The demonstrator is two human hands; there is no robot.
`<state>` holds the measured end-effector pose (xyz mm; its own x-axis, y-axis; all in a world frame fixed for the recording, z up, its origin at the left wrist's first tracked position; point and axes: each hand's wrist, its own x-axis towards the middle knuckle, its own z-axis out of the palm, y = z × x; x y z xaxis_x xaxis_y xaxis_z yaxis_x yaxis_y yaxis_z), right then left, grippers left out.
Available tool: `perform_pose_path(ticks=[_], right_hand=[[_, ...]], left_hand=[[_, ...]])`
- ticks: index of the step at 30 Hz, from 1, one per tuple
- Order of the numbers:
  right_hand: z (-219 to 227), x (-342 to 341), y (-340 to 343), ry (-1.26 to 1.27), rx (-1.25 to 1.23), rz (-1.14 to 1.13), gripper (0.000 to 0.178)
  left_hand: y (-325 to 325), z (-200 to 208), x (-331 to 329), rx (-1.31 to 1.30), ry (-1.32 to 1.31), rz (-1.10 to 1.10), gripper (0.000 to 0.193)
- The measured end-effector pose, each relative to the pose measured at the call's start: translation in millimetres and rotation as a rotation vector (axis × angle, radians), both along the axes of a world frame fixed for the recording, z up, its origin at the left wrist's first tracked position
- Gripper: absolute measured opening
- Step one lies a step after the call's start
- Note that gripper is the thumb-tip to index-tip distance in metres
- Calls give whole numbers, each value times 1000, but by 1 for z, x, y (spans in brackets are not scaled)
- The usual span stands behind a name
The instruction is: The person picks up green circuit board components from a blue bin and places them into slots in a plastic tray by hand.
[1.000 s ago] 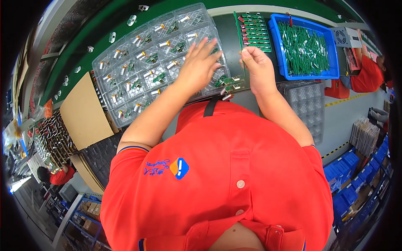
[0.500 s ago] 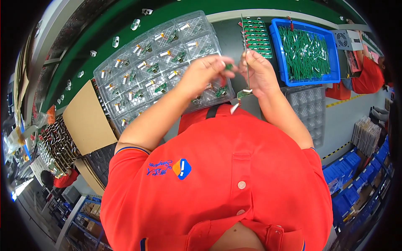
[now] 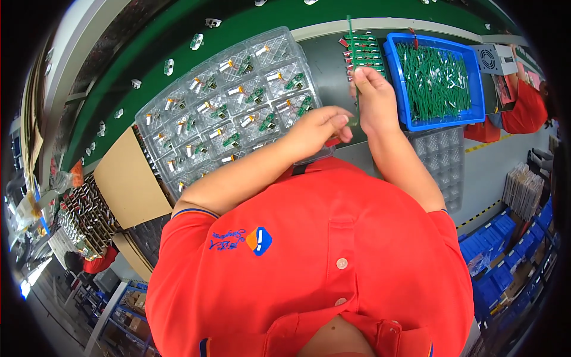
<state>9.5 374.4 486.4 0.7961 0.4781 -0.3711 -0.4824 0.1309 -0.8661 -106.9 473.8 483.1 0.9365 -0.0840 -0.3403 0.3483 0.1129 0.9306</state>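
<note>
My right hand pinches a long narrow green circuit board strip, which stands upright and nearly edge-on. Just left of its lower end, the closed fingers of my left hand grip a small green circuit board, mostly hidden and blurred. Something red shows beneath those fingers. Under my left forearm lies a clear plastic compartment tray; its pockets hold green boards wired to small silver-white parts with orange ends. Past my right hand, several green boards lie in a row on the bench.
A blue bin full of green board strips stands right of my right hand. Behind runs a green conveyor belt with white parts. A grey fan box and a co-worker's red sleeve are at right. Cardboard lies left.
My left hand has moved right and down, to the lower end of the strip. The board with a white part that hung below the strip is out of sight. My right hand still grips the strip.
</note>
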Motion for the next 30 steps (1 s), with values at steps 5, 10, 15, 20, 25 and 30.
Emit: perform_pose_path(ticks=[5,10,15,20,25,30], right_hand=[[-12,12,-3,603,516,192,11],[-12,17,-6,597,677,155,12],[-30,56,-55,-2,193,-141,9],[-87,87,-141,-282,-407,-404,9],[-96,110,-199,-786,-1044,-408,17],[-102,131,-216,-843,-888,-392,31]], left_hand=[[15,4,0,-877,199,62,35],[25,13,7,-922,152,-10,38],[85,-11,37,634,-342,288,30],[116,-49,44,1422,-419,-26,45],[103,-33,39,1338,-500,-18,46],[80,-17,41,1271,-491,24,49]])
